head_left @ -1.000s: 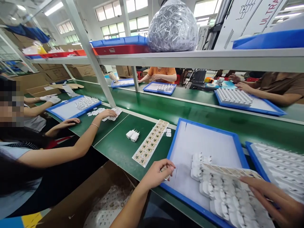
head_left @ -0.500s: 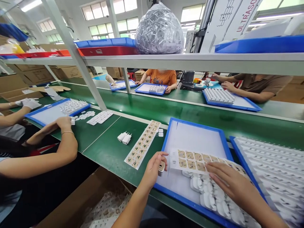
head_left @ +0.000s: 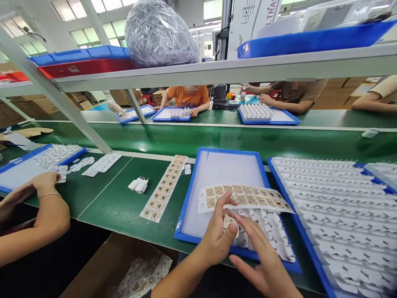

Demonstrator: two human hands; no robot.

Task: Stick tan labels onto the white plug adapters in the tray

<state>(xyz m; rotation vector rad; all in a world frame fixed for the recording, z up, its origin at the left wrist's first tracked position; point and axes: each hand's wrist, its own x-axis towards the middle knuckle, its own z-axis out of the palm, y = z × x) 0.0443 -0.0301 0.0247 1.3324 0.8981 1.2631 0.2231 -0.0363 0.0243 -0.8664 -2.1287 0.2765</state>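
Note:
My left hand (head_left: 217,238) is closed around a small white charger housing with a tan face (head_left: 231,226), held over the near part of a blue-rimmed tray (head_left: 187,207). Fingers hide much of the housing. My right hand (head_left: 262,256) comes in from the right, fingers stretched and thumb apart. Its fingertips reach the housing's edge; whether they press on it I cannot tell. Behind both hands a curved sheet of tan stickers (head_left: 245,196) lies across the tray, on top of white charger housings (head_left: 276,231) grouped at the tray's near right.
To the right, a second tray (head_left: 299,215) holds rows of white parts. Left of mine lie another sticker sheet (head_left: 164,188) and white plugs (head_left: 138,185). A co-worker's arm (head_left: 46,211) is at far left. A shelf (head_left: 217,74) crosses above the bench.
My right hand has left the sticker sheet and come beside my left hand at the housing. My left hand has moved in over the tray. The view has turned right.

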